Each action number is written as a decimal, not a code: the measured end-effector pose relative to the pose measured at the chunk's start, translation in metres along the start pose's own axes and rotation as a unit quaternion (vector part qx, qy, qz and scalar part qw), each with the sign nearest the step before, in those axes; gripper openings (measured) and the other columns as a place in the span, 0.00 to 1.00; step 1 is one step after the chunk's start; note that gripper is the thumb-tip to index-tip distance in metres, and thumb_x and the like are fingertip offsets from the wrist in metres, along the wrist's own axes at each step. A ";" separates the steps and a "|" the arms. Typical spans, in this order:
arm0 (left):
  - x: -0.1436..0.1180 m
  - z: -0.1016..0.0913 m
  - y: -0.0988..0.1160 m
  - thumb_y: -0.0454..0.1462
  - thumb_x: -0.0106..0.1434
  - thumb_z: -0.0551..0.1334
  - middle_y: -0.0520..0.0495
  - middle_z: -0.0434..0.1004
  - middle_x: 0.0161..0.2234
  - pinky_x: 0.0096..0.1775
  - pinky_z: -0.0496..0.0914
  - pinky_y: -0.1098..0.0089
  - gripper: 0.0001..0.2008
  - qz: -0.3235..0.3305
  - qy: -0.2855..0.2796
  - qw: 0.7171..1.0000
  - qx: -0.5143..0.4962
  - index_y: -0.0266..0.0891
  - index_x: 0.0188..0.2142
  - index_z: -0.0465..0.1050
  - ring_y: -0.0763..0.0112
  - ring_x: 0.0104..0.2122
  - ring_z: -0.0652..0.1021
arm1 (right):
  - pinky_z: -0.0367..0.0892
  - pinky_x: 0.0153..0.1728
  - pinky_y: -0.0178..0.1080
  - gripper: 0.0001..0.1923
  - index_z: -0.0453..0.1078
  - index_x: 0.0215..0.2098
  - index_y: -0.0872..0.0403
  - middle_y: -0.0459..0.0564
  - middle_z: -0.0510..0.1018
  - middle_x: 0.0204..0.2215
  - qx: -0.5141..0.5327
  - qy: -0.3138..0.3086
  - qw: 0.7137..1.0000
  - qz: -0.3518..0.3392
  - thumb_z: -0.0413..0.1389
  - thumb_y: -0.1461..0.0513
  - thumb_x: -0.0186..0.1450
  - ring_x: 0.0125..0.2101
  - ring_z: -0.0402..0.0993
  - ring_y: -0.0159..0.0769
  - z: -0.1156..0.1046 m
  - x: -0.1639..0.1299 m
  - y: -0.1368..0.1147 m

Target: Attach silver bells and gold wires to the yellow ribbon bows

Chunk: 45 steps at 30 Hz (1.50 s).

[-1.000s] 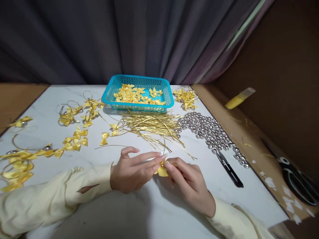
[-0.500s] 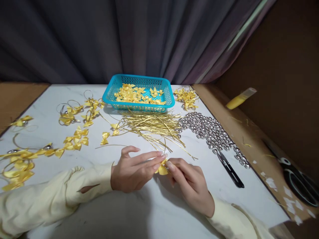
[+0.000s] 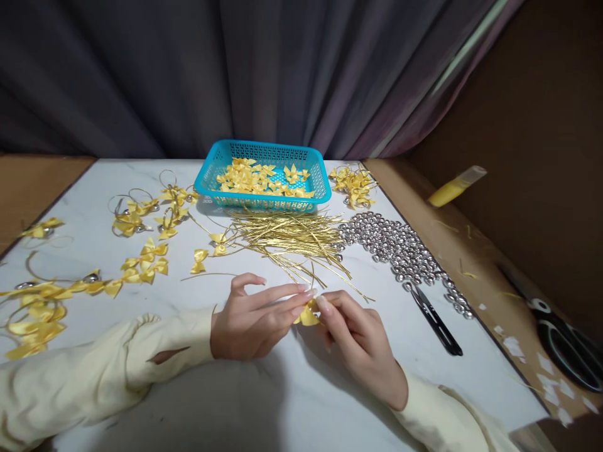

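Between my two hands is a yellow ribbon bow (image 3: 308,315), partly covered by fingers. My left hand (image 3: 259,319) pinches its left side, with the index finger stretched along the top. My right hand (image 3: 360,342) is closed on the bow's right side with thumb and forefinger. A thin gold wire seems to rise from the bow; its lower end is hidden. Just beyond my hands lies a pile of gold wire ties (image 3: 287,235). Two loose bows, one of them a small yellow bow (image 3: 198,260), lie past my left hand.
A blue basket (image 3: 264,202) of yellow bows stands at the back. Silver bells or beads (image 3: 391,245) are heaped at right, beside black thread snips (image 3: 436,321). Scissors (image 3: 560,342) and a yellow tube (image 3: 456,186) lie at the right edge. Wired bows (image 3: 129,221) spread across the left.
My right thumb and fingers have shifted slightly on the bow. Both hands stay in nearly the same place; everything else on the table is unchanged.
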<state>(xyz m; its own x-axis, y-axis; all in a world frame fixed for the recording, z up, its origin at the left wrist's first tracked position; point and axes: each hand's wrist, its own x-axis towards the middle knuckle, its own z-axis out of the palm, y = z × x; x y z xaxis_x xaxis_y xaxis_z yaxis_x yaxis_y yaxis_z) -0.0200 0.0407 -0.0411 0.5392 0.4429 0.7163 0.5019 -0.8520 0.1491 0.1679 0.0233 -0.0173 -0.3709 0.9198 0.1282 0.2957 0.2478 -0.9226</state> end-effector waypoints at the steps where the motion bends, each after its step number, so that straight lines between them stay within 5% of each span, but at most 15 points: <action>1: 0.000 0.001 0.000 0.28 0.62 0.52 0.48 0.80 0.38 0.49 0.50 0.64 0.07 -0.006 0.003 1.000 0.000 0.38 0.37 0.65 0.74 0.39 0.79 | 0.53 0.17 0.30 0.06 0.58 0.33 0.51 0.37 0.60 0.14 0.023 0.001 0.999 0.022 0.44 0.60 0.68 0.14 0.55 0.26 0.000 0.000 0.001; 5: 0.001 0.002 -0.001 0.27 0.61 0.53 0.49 0.80 0.38 0.46 0.52 0.63 0.07 -0.030 0.019 0.999 0.006 0.40 0.35 0.65 0.74 0.38 0.79 | 0.43 0.15 0.29 0.05 0.51 0.37 0.50 0.32 0.51 0.13 0.090 -0.011 0.995 0.050 0.45 0.59 0.67 0.13 0.45 0.25 0.002 -0.003 0.004; 10: 0.005 0.001 0.000 0.26 0.60 0.55 0.48 0.80 0.37 0.43 0.53 0.63 0.07 -0.045 0.035 0.998 0.009 0.39 0.34 0.65 0.73 0.36 0.80 | 0.41 0.15 0.28 0.10 0.48 0.38 0.49 0.31 0.49 0.13 0.055 0.008 0.998 0.027 0.49 0.64 0.65 0.13 0.43 0.23 0.004 -0.004 0.003; 16: 0.006 0.004 0.000 0.26 0.59 0.57 0.49 0.81 0.37 0.44 0.54 0.62 0.07 -0.057 0.065 0.996 0.005 0.38 0.34 0.64 0.71 0.37 0.80 | 0.45 0.16 0.29 0.03 0.58 0.34 0.53 0.34 0.48 0.14 -0.077 -0.022 0.997 -0.012 0.49 0.66 0.64 0.14 0.44 0.23 0.000 -0.001 0.001; 20: 0.005 0.004 0.000 0.27 0.59 0.57 0.50 0.80 0.37 0.44 0.53 0.62 0.07 -0.051 0.051 0.997 0.016 0.39 0.35 0.66 0.72 0.36 0.80 | 0.50 0.19 0.30 0.09 0.65 0.26 0.56 0.40 0.58 0.15 -0.113 -0.053 0.991 -0.050 0.49 0.65 0.64 0.16 0.51 0.24 -0.004 0.001 0.000; 25: 0.001 0.003 -0.004 0.26 0.58 0.57 0.48 0.80 0.39 0.46 0.53 0.63 0.08 -0.020 0.059 0.997 0.038 0.38 0.36 0.65 0.73 0.39 0.79 | 0.46 0.16 0.30 0.12 0.67 0.27 0.57 0.38 0.54 0.12 0.027 -0.072 0.993 0.086 0.51 0.57 0.64 0.14 0.47 0.24 -0.007 0.003 -0.003; 30: 0.001 0.003 -0.004 0.26 0.60 0.54 0.51 0.79 0.39 0.50 0.51 0.64 0.08 -0.001 0.065 0.996 0.057 0.39 0.35 0.64 0.76 0.41 0.78 | 0.45 0.13 0.28 0.19 0.66 0.31 0.56 0.37 0.59 0.08 0.222 -0.106 0.945 0.217 0.44 0.50 0.66 0.10 0.45 0.22 -0.007 0.008 -0.005; 38: -0.002 0.004 -0.001 0.27 0.63 0.51 0.52 0.79 0.40 0.56 0.45 0.66 0.08 0.023 0.045 0.997 0.064 0.39 0.36 0.65 0.80 0.45 0.76 | 0.42 0.11 0.26 0.17 0.61 0.26 0.55 0.36 0.60 0.05 0.317 -0.099 0.907 0.259 0.47 0.53 0.66 0.08 0.43 0.20 -0.004 0.014 -0.003; 45: -0.011 0.008 -0.001 0.29 0.62 0.52 0.59 0.75 0.46 0.59 0.39 0.70 0.10 0.031 0.021 0.995 0.092 0.41 0.36 0.69 0.86 0.55 0.64 | 0.43 0.12 0.26 0.19 0.61 0.23 0.56 0.36 0.58 0.05 0.296 -0.070 0.916 0.262 0.49 0.51 0.65 0.08 0.43 0.19 -0.004 0.014 -0.003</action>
<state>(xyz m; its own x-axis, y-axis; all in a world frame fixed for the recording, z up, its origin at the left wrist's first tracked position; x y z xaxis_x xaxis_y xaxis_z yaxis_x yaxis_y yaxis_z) -0.0212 0.0391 -0.0547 0.5454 0.3763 0.7490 0.5870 -0.8093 -0.0209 0.1653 0.0362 -0.0110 -0.4361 0.8067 -0.3987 -0.0475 -0.4631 -0.8850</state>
